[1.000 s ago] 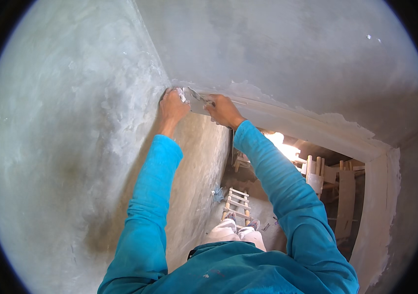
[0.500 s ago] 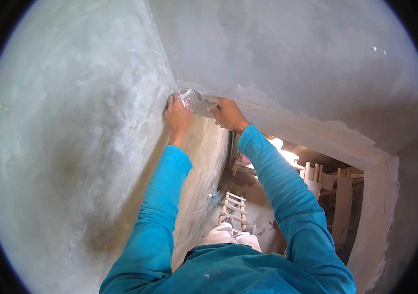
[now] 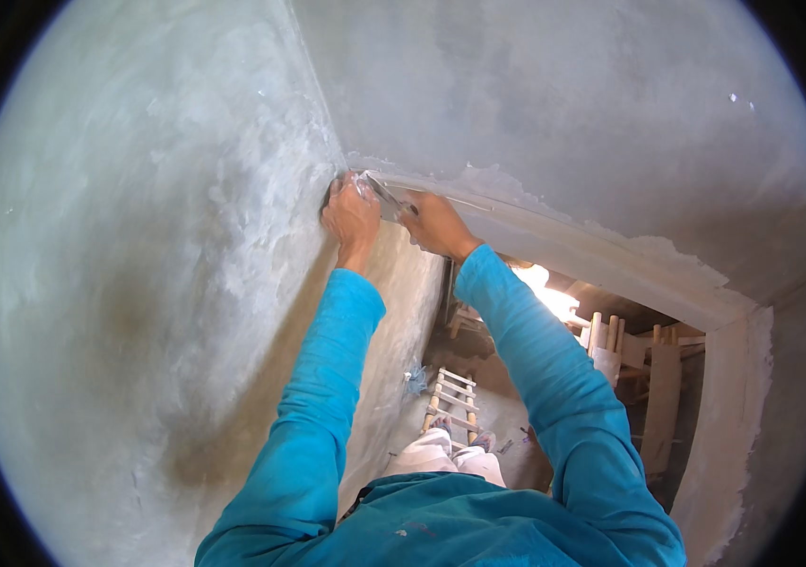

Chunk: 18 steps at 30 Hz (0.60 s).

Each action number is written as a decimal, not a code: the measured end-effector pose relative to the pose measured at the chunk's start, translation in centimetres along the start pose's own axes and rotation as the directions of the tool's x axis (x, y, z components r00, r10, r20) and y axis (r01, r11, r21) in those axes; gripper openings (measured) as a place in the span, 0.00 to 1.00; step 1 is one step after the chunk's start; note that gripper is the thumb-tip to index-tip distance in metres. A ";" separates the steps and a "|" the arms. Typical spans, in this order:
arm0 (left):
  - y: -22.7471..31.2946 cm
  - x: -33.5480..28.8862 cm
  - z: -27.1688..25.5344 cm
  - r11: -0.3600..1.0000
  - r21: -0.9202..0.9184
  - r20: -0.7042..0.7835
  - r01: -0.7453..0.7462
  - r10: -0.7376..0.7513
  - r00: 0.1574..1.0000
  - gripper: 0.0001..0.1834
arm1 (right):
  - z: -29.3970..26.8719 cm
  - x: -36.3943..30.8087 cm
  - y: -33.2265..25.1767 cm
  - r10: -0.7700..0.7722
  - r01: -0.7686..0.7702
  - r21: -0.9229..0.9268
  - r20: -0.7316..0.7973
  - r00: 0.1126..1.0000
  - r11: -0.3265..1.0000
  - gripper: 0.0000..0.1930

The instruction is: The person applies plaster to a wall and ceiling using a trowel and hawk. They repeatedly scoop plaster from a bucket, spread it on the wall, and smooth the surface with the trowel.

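Note:
My right hand [image 3: 438,227] is closed round the handle of a putty knife [image 3: 386,194]. Its narrow metal blade points up and left, along the top edge of the opening, to the corner where two plastered walls meet. Right at that corner is my left hand [image 3: 354,219], its fingers curled together at the blade's tip. Whitish paste shows about its fingertips; whatever it grips is hidden. The grey left wall [image 3: 166,255] lies beside my left hand, and the grey facing wall [image 3: 535,104] rises above both hands.
Below the hands is an opening with a pale plastered border [image 3: 658,269]. Under me stands a wooden ladder [image 3: 456,402], my feet near its rungs. Wooden poles and boards [image 3: 660,406] stand beyond the opening. A bluish tangle [image 3: 416,380] lies by the left wall's foot.
My left hand has shifted slightly right and up, its fingers now closer together at the blade's tip. My right hand has moved a little left and down with the putty knife.

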State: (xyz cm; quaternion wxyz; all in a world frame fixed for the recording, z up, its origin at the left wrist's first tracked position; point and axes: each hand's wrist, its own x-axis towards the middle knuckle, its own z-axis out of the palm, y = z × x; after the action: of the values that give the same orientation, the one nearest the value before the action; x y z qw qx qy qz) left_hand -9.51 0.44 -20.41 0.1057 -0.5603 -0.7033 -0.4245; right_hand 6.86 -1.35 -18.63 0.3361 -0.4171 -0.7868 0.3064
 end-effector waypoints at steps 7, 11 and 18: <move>0.4 0.3 -0.2 0.999 0.045 0.081 0.022 -0.026 0.996 0.14 | 0.2 2.2 0.2 0.115 -0.120 0.085 0.061 0.991 0.989 0.16; 0.4 0.2 0.3 0.999 0.021 0.068 0.034 -0.035 0.997 0.13 | 0.4 2.6 0.9 0.091 -0.093 0.048 0.025 0.995 0.995 0.16; 0.2 -0.6 1.7 1.000 -0.018 -0.066 0.015 -0.016 0.998 0.12 | 1.1 2.5 1.3 -0.026 0.016 -0.086 -0.112 0.993 0.996 0.17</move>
State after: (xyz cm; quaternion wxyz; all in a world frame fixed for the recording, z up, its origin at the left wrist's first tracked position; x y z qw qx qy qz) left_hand -8.54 1.19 -21.73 0.1209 -0.5413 -0.7001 -0.4497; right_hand 5.52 1.15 -19.61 0.3654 -0.4394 -0.7832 0.2451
